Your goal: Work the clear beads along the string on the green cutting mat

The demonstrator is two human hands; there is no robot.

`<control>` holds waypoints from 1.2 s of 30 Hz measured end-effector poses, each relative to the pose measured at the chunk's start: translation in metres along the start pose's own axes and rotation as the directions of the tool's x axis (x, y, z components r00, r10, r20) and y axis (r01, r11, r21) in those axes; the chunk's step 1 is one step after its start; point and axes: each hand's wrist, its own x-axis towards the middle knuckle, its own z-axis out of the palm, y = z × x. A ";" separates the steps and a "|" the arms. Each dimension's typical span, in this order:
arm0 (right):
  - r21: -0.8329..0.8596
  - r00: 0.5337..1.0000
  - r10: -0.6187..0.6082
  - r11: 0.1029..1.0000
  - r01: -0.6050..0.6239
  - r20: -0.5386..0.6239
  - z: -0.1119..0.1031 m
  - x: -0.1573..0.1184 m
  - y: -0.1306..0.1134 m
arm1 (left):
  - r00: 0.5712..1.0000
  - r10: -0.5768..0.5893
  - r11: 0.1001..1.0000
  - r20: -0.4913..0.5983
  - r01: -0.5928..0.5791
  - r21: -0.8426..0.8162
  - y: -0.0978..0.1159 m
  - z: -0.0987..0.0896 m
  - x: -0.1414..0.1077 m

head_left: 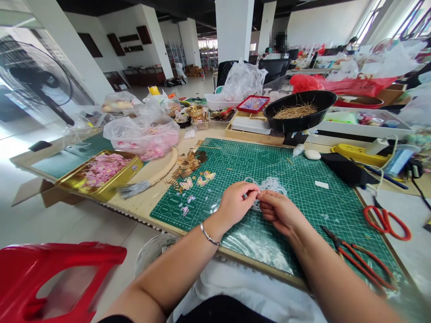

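Observation:
Over the green cutting mat [235, 157] my left hand [237, 202] and my right hand [278, 208] meet fingertip to fingertip. Both are closed in a pinch, and whatever lies between the fingertips is too small or hidden to name. Just behind them is a heap of clear, glassy small pieces [273, 185], partly covered by my hands. Left of my left hand lie yellow-and-pink butterfly pieces [203, 180] and a smaller purple butterfly [185, 210]. Beyond these sits a pile of gold-coloured metal parts [188, 163].
Red-handled pliers [362, 260] and red scissors [387, 222] lie at right. A black bowl of thin gold sticks [299, 112] stands behind the mat. At left are a gold tin of pink flowers [101, 172], a brush [151, 177] and a red stool [60, 278].

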 end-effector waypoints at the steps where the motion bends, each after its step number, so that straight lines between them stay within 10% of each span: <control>1: -0.048 0.999 -0.025 0.999 0.023 -0.026 0.000 0.000 0.000 | 1.000 -0.020 1.000 0.003 0.020 -0.007 -0.001 0.000 0.000; 4: -0.362 0.977 -0.197 0.919 0.157 -0.077 0.000 0.000 0.000 | 0.990 -0.125 0.988 0.061 0.130 -0.087 -0.005 0.001 0.000; 11: -0.974 0.882 -0.471 0.203 0.101 -0.007 0.002 -0.006 0.002 | 0.898 -0.354 0.839 0.259 0.428 -0.337 -0.009 0.002 0.002; 16: -0.828 0.906 -0.422 0.516 0.220 -0.022 0.001 -0.004 0.001 | 0.850 -0.440 0.660 0.289 0.524 -0.539 -0.009 0.003 0.003; 21: -0.501 0.926 -0.352 0.831 0.242 -0.135 -0.001 0.004 0.003 | 0.900 -0.374 0.797 0.223 0.435 -0.420 -0.014 0.006 0.002; 26: -0.477 0.929 -0.349 0.842 0.252 -0.126 -0.001 0.003 0.003 | 0.946 -0.297 0.955 0.131 0.292 0.054 -0.006 -0.020 0.003; 30: -0.555 0.939 -0.338 0.795 0.245 -0.069 0.000 0.000 0.002 | 0.942 -0.259 0.845 0.215 0.113 0.523 -0.008 -0.043 0.001; 36: -0.615 0.952 -0.305 0.757 0.223 -0.030 -0.001 0.003 0.004 | 0.910 -0.287 0.760 0.298 0.028 0.649 -0.025 -0.043 -0.001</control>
